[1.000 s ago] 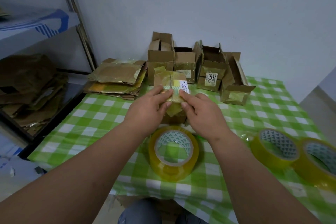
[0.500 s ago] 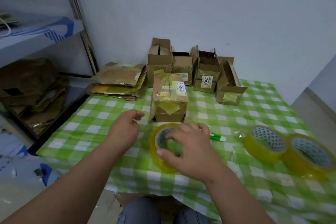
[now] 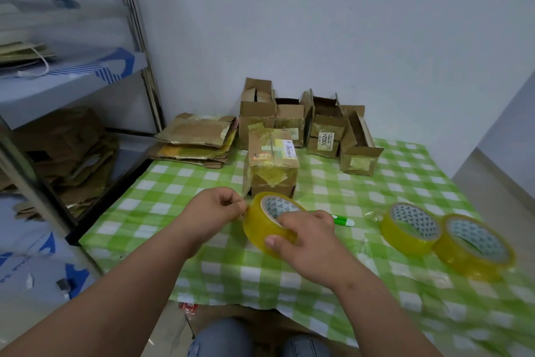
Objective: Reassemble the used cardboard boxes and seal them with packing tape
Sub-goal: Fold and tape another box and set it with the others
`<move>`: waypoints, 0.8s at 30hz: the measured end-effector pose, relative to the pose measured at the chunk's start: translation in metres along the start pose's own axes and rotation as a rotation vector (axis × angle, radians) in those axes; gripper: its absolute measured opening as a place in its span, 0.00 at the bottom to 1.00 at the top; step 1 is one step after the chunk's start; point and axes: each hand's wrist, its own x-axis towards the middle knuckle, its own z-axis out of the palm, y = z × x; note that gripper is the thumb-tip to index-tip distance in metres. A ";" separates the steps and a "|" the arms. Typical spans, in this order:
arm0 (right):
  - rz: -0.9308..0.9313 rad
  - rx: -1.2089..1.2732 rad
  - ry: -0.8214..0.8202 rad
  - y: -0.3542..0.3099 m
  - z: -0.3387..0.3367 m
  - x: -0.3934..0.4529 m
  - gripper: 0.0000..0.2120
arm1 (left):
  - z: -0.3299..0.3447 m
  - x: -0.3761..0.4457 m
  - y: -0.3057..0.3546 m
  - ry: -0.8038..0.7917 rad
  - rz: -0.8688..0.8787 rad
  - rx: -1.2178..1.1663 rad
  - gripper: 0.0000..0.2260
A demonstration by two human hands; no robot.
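Yellow tape roll [image 3: 270, 225] is held tilted just above the green-checked table [image 3: 179, 197], its open core facing up and toward the box [image 3: 272, 165], which stands just beyond it. The right hand [image 3: 307, 241] grips the roll from the near right side, thumb curled against the outer band and fingers hooked over the rim into the core. The left hand [image 3: 215, 209] sits at the roll's left edge, thumb and fingers pressed together in a pinch right at the band; whether the loose end is actually caught between them is too small to tell.

The box lies straight ahead of both hands, its taped top seam running away from the person, so a pulled strip would likely go forward and up over that seam. The left hand is slightly nearer the box's left corner. Open cloth lies to the left of the left hand for drawing the strip out.

A green pen [image 3: 343, 220] lies just behind the right hand. Two spare rolls [image 3: 445, 236] sit well to the right. Open boxes [image 3: 327, 128] line the wall behind, with a flat stack [image 3: 197, 142] at their left, so room behind the box is tight.
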 end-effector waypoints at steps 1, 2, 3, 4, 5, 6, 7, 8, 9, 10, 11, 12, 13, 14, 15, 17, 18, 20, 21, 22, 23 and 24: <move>0.023 0.068 0.004 0.000 -0.003 0.001 0.16 | -0.001 -0.001 0.004 0.005 0.004 -0.016 0.07; 0.035 0.138 0.014 0.000 -0.007 0.001 0.17 | -0.002 -0.002 0.009 0.003 0.004 -0.027 0.07; 0.038 0.210 0.030 -0.001 -0.012 0.001 0.16 | -0.003 -0.003 0.013 -0.003 0.003 -0.038 0.07; 0.036 0.289 0.039 -0.002 -0.019 0.001 0.14 | -0.005 -0.004 0.017 -0.011 0.003 -0.052 0.06; 0.034 0.373 0.037 -0.002 -0.025 0.002 0.12 | -0.007 -0.004 0.022 -0.021 0.005 -0.069 0.06; 0.032 0.456 0.030 -0.001 -0.032 0.002 0.11 | -0.009 -0.004 0.027 -0.030 0.007 -0.085 0.06; 0.025 0.522 0.022 -0.001 -0.039 0.003 0.11 | -0.010 -0.003 0.031 -0.037 0.008 -0.103 0.08; 0.017 0.567 0.020 0.001 -0.044 0.005 0.12 | -0.012 -0.002 0.036 -0.037 0.004 -0.129 0.09; 0.010 0.609 0.017 0.003 -0.049 0.007 0.11 | -0.015 -0.001 0.040 -0.027 -0.004 -0.162 0.09; 0.003 0.650 0.017 0.006 -0.054 0.009 0.10 | -0.018 0.001 0.044 -0.011 -0.013 -0.195 0.09; -0.002 0.687 0.016 0.009 -0.057 0.010 0.11 | -0.021 0.002 0.047 0.009 -0.022 -0.222 0.09; -0.007 0.719 0.010 0.011 -0.061 0.011 0.12 | -0.025 0.004 0.049 0.026 -0.029 -0.241 0.09; -0.014 0.752 0.005 0.013 -0.064 0.012 0.14 | -0.028 0.005 0.050 0.038 -0.033 -0.255 0.09; -0.020 0.777 -0.005 0.015 -0.067 0.013 0.14 | -0.030 0.006 0.052 0.045 -0.035 -0.269 0.08; -0.024 0.795 -0.020 0.017 -0.069 0.014 0.15 | -0.031 0.007 0.052 0.051 -0.038 -0.286 0.08; -0.020 0.821 -0.036 0.020 -0.071 0.019 0.15 | -0.028 0.009 0.054 0.064 -0.044 -0.321 0.08; -0.014 0.834 -0.036 0.022 -0.073 0.021 0.15 | -0.026 0.010 0.055 0.071 -0.048 -0.335 0.08; 0.011 0.855 -0.027 0.027 -0.077 0.026 0.19 | -0.024 0.013 0.055 0.088 -0.057 -0.365 0.08; 0.025 0.856 -0.017 0.030 -0.079 0.028 0.22 | -0.024 0.015 0.055 0.097 -0.063 -0.380 0.08; 0.035 0.852 -0.009 0.033 -0.081 0.029 0.25 | -0.025 0.017 0.054 0.106 -0.070 -0.392 0.09; 0.043 0.844 -0.003 0.037 -0.082 0.030 0.27 | -0.027 0.019 0.053 0.114 -0.079 -0.401 0.09; 0.050 0.838 0.004 0.041 -0.084 0.031 0.27 | -0.029 0.021 0.052 0.120 -0.087 -0.407 0.09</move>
